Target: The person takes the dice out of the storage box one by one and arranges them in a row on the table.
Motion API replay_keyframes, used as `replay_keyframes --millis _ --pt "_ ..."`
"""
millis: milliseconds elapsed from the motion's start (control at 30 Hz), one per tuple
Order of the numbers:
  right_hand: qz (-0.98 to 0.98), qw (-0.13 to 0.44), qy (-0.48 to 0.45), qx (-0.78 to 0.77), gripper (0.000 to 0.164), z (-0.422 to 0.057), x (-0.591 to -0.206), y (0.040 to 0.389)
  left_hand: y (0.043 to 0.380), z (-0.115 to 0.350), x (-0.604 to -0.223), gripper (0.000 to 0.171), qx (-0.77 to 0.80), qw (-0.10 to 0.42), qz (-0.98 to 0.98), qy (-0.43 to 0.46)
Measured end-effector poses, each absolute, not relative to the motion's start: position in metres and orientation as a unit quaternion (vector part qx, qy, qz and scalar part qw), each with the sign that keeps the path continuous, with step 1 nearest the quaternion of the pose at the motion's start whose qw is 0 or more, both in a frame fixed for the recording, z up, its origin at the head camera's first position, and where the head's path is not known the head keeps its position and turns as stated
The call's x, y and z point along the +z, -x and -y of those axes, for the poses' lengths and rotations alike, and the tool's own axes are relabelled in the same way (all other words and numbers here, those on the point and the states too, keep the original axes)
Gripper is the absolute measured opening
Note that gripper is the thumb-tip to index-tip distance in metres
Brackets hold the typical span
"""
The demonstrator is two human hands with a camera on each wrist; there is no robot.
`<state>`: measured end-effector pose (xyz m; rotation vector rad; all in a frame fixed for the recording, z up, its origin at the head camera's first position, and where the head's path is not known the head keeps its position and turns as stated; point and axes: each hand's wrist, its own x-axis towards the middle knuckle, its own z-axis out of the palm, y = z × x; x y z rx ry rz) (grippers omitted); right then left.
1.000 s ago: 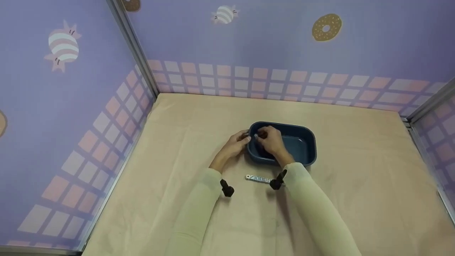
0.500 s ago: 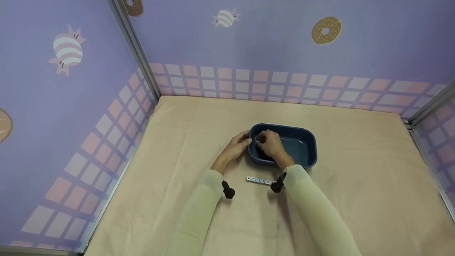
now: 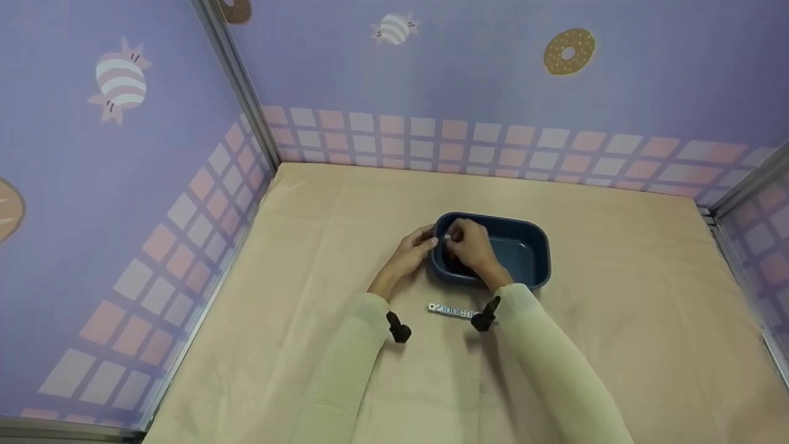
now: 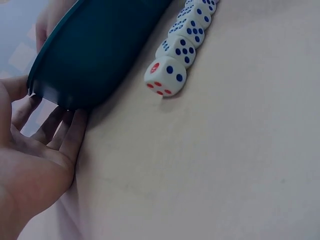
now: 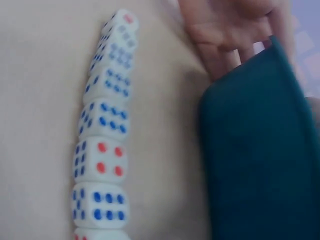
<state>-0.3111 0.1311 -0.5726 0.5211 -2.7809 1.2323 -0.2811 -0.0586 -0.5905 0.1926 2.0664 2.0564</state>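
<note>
A dark blue rectangular box (image 3: 521, 259) with rounded corners stands on the cloth. My left hand (image 3: 407, 253) holds its left end. In the left wrist view the thumb is at the rim, and the fingers (image 4: 75, 132) lie against the outer wall. My right hand (image 3: 473, 250) is inside the box near its left end, pinching a small white die (image 3: 448, 237); its faces are too small to read. In front of the box lies a straight row of white dice (image 3: 453, 311), touching side by side, with blue and red pips. The right wrist camera partly covers the row's right end.
Beige cloth (image 3: 320, 259) covers the table. Purple patterned panels (image 3: 394, 74) rise at the back and both sides, joined by metal posts (image 3: 237, 80). A black wrist camera (image 3: 399, 330) hangs below the left sleeve, near the row of dice.
My right hand dipped a little inside the box, then came back up, with the die showing again at the fingertips. My left hand and the row of dice stay in place.
</note>
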Motion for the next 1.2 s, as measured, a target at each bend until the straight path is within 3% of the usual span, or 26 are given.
replay_keyframes --millis 300,500,867,1200 --pt "0.862 0.009 -0.216 0.460 0.010 -0.148 -0.533 0.294 0.286 0.061 -0.588 0.049 0.700 0.111 -0.703 -0.059" --pt "0.861 0.035 -0.264 0.433 0.011 -0.177 -0.514 0.273 0.285 0.065 -0.587 0.050 0.705 0.120 -0.697 -0.048" --pt "0.880 0.041 -0.305 0.362 0.009 -0.241 -0.524 0.220 0.285 0.065 -0.588 0.051 0.721 0.133 -0.679 -0.046" --pt "0.890 0.028 -0.295 0.347 0.019 -0.274 -0.547 0.180 0.283 0.059 -0.590 0.051 0.711 0.133 -0.689 -0.045"
